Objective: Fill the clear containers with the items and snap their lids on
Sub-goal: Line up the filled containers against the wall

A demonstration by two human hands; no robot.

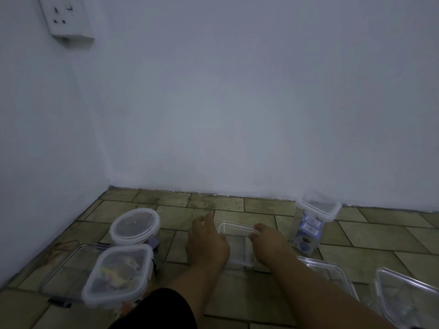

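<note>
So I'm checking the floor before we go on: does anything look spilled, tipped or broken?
Nothing stands out. The round container, square container and tall container stand upright with lids on. The open container sits flat between the left hand and right hand. The picture is dim and blurred.

Bare tiled floor (213, 205) lying open between hands and wall (237, 115), giving clear passage ahead. Round lidded container (135, 225) and square lidded container (118, 273) crowding left side, flat lid (69, 271) beside them. Tall lidded container (313, 219) standing right. Two clear tubs (337, 274) (403, 295) blocking near right. Open container (237, 243) sitting between both hands.
</note>
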